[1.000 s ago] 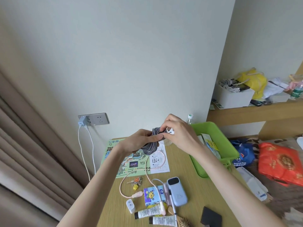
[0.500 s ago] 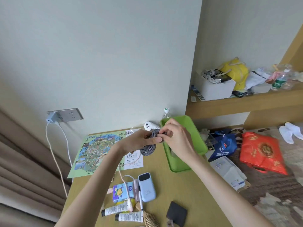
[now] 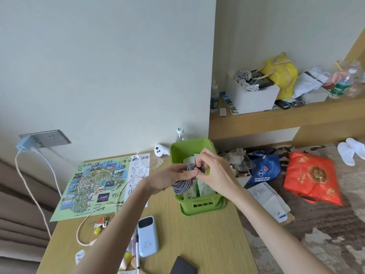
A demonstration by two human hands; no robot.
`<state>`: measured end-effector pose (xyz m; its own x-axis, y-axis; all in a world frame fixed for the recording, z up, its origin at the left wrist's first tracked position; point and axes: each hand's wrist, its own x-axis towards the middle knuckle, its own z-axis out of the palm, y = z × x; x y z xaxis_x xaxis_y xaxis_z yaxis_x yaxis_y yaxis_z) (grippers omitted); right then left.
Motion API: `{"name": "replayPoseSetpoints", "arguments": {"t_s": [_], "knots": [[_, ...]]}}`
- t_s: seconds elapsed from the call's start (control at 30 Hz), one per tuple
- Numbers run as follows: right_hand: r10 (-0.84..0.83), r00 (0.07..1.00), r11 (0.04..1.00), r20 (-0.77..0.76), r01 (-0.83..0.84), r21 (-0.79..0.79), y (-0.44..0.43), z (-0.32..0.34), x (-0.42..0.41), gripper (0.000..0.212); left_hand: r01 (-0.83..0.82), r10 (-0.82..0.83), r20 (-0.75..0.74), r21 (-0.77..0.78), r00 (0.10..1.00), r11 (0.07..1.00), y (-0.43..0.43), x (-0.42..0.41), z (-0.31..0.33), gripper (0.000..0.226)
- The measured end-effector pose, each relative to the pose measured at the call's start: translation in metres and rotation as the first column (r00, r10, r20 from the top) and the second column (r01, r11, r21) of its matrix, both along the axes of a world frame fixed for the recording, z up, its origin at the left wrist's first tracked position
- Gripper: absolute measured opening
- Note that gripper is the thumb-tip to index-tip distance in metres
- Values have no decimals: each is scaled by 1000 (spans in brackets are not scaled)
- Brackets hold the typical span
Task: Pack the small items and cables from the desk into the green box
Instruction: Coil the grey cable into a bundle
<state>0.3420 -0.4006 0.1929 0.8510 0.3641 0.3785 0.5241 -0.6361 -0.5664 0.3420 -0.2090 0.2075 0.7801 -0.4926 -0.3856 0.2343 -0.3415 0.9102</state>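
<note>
- The grey cable [image 3: 182, 182] is wound into a coil and held in both hands above the left rim of the box [image 3: 203, 207]; whether its lower loops touch the rim cannot be told.
- The left hand [image 3: 167, 179] grips the coil from the left, fingers curled behind it and thumb laid across the front.
- The right hand [image 3: 214, 172] comes in from the right over the open box, its fingertips [image 3: 199, 165] bent and pinching the top of the coil.
- The box stands at the right edge of the desk [image 3: 207, 240], with flat packets [image 3: 203, 187] upright inside (white and pale green ones).
- On the desk nearer the person lies a blue power bank [image 3: 147, 237], and a black item [image 3: 182, 266] at the bottom edge.
- Left of the forearm a pink cable [image 3: 82, 227] loops round some keys [image 3: 101, 223].
- A map [image 3: 90, 184] lies flat beyond them.
- A white device [image 3: 160, 150] and a bottle [image 3: 180, 134] sit by the wall behind the box.
</note>
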Motion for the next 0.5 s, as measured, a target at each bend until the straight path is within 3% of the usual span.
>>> {"name": "replayPoseSetpoints", "arguments": {"t_s": [0.23, 0.4, 0.5], "knots": [[112, 993, 990, -35, -115, -87, -19, -22, 45, 8, -46, 46, -55, 2, 997, 999, -13, 35, -25, 23], [80, 997, 987, -20, -82, -139, -24, -44, 62, 7, -50, 53, -73, 48, 996, 998, -19, 53, -46, 34], [64, 995, 997, -78, -68, -48, -24, -52, 68, 8, -48, 50, -96, 22, 994, 999, -22, 61, -55, 38]]}}
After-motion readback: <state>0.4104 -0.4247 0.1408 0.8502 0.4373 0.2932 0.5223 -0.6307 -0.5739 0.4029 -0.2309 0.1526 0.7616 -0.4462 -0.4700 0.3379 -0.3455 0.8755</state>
